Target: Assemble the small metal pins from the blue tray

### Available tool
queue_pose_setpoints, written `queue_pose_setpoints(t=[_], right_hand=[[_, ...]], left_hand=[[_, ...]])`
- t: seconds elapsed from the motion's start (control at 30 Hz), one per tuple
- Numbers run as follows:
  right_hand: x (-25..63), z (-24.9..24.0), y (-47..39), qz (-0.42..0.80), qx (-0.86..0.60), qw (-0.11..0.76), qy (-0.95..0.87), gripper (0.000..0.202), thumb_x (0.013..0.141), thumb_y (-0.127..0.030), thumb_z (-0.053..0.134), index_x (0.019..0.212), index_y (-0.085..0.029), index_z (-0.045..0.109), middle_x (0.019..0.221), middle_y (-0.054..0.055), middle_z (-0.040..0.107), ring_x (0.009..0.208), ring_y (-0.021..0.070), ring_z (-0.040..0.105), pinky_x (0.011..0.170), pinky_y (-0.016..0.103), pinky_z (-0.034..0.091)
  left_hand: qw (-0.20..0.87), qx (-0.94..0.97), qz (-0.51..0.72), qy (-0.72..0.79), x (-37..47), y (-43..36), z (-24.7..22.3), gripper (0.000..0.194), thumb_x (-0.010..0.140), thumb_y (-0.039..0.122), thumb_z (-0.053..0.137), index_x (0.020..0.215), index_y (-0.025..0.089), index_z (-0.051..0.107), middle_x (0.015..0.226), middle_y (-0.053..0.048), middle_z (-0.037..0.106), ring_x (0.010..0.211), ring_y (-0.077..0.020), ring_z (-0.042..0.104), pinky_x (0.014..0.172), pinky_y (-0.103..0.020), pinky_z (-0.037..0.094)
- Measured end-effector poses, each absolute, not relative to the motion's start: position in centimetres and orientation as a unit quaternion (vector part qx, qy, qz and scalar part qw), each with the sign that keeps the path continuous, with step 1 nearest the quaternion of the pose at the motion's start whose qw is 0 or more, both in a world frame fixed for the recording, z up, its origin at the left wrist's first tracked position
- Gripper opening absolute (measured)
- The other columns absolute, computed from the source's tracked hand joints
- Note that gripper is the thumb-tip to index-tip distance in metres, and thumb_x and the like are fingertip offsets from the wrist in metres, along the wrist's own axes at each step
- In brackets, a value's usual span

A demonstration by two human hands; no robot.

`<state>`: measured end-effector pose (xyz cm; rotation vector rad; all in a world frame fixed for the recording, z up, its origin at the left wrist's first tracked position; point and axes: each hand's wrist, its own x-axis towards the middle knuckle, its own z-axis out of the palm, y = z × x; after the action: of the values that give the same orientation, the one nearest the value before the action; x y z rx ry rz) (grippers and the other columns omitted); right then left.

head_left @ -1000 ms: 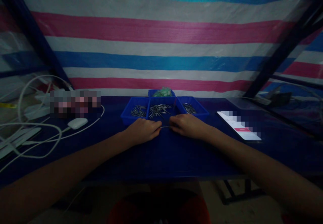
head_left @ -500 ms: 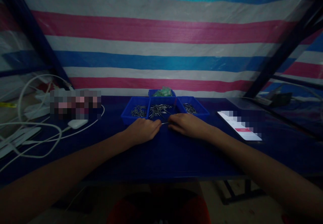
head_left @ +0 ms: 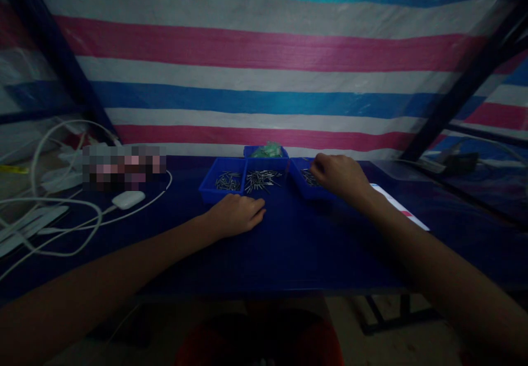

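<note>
My left hand (head_left: pixel 237 214) rests on the blue table, just in front of the left blue bin (head_left: pixel 209 184), its fingers curled together; whatever it may hold is too small to make out. Over the right blue bin (head_left: pixel 303 189) is my right hand (head_left: pixel 336 172), fingers closed, its fingertips hidden from view. Thin metal pieces (head_left: pixel 228 181) lie in the left bin, and more (head_left: pixel 307 176) in the right one. Between the two bins a loose pile of pointed metal pieces (head_left: pixel 262 180) is spread out.
Behind the pile stands a third blue bin (head_left: pixel 249 152) with a green plastic bag (head_left: pixel 269 150). White cables (head_left: pixel 99 212) and a white adapter (head_left: pixel 128 199) lie at the left. A lit phone (head_left: pixel 402 209) is partly hidden by my right forearm. Striped sheeting hangs behind.
My right hand has moved away from my left hand, up and right over the right bin. The thin metal piece seen between the hands no longer shows. My left hand has barely moved.
</note>
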<state>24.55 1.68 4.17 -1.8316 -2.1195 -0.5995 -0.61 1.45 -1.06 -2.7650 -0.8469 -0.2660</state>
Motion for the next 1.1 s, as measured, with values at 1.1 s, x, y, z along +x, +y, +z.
queue_pose_setpoints(t=[1.1], right_hand=[[20.3,0.3,0.6,0.004,-0.338,0.098,-0.936,0.025,0.084,-0.023,0.043,0.103,-0.013,0.056,0.101,0.011,0.057,0.094,0.018,0.053,0.08,0.032,0.042]], left_hand=[[0.217,-0.957,-0.192,0.012,-1.7,1.3,-0.8,0.029,0.083,0.019,0.038,0.055,0.017,0.043,0.054,0.002,0.045,0.048,-0.0078,0.039,0.041,-0.023,0.029]])
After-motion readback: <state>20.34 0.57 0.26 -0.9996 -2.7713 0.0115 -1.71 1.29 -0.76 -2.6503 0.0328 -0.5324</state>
